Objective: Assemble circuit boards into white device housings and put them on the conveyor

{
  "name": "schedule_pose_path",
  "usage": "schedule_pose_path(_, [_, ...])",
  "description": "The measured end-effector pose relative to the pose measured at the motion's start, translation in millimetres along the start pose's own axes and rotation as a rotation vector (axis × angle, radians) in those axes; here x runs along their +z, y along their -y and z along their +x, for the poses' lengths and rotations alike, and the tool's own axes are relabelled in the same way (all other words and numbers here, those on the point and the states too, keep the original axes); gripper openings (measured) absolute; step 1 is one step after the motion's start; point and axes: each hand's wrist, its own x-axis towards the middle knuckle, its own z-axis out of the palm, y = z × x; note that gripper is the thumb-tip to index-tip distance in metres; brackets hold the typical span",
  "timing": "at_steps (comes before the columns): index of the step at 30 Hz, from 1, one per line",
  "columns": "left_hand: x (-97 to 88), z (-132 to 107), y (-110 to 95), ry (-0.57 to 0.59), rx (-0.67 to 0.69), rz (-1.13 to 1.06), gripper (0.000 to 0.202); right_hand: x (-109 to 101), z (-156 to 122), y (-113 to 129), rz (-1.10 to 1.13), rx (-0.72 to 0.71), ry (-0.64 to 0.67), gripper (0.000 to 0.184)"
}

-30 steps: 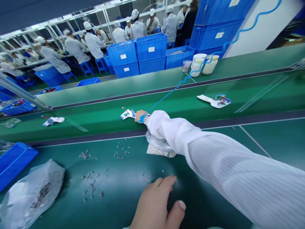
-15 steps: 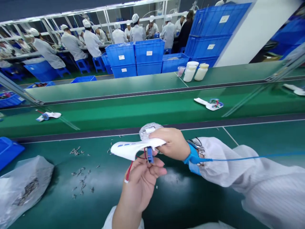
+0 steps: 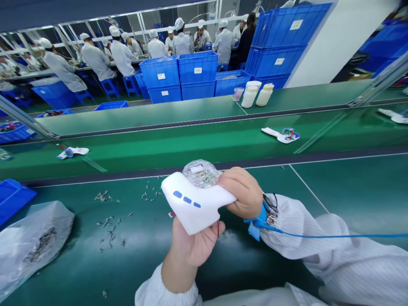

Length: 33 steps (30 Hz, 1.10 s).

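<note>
A white plastic shell [image 3: 194,204] with three blue slots is held over the green bench, its smooth outer face toward me. My right hand [image 3: 244,191] is closed around its narrow end. Under the wide end is my left hand [image 3: 196,246], bent against the shell; most of its fingers are hidden behind it. A red wire shows at those fingertips, and a small red-and-white connector [image 3: 172,214] pokes out on the left. Just behind the shell is a clear plastic bag [image 3: 201,173] with small circuit parts inside, close to my right fingers.
Small metal screws [image 3: 110,233] lie scattered on the bench. At left are a clear bag of screws [image 3: 41,246] and a blue bin [image 3: 14,197]. Similar shells [image 3: 282,135] with wiring lie on the green conveyor belt [image 3: 178,148]. A blue cord [image 3: 334,236] trails from my right wrist.
The shell has turned so its outer face shows, hiding the blue part and wires beneath it. Both hands moved slightly right. Shells on the belt have shifted right.
</note>
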Motion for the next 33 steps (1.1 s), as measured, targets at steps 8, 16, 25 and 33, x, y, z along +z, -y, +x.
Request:
schedule_pose_path(8, [-0.3, 6.5, -6.4, 0.024, 0.136, -0.103, 0.007, -4.2, -13.7, 10.4, 0.002, 0.314, 0.027, 0.025])
schedule_pose_path(16, [-10.4, 3.3, -17.0, -0.138, 0.459, 0.312, 0.027, -9.3, -48.4, 40.9, 0.684, 0.974, 0.422, 0.041])
schedule_pose_path(25, [-5.8, -16.4, -13.3, -0.191, 0.469, 0.588, 0.033, -20.4, 12.0, 39.4, 0.566, 0.441, 0.334, 0.014])
schedule_pose_path(33, [-12.4, -19.5, -12.2, -0.153, 0.422, 0.644, 0.034, -16.1, 20.2, 33.9, 0.550, 0.440, 0.583, 0.008])
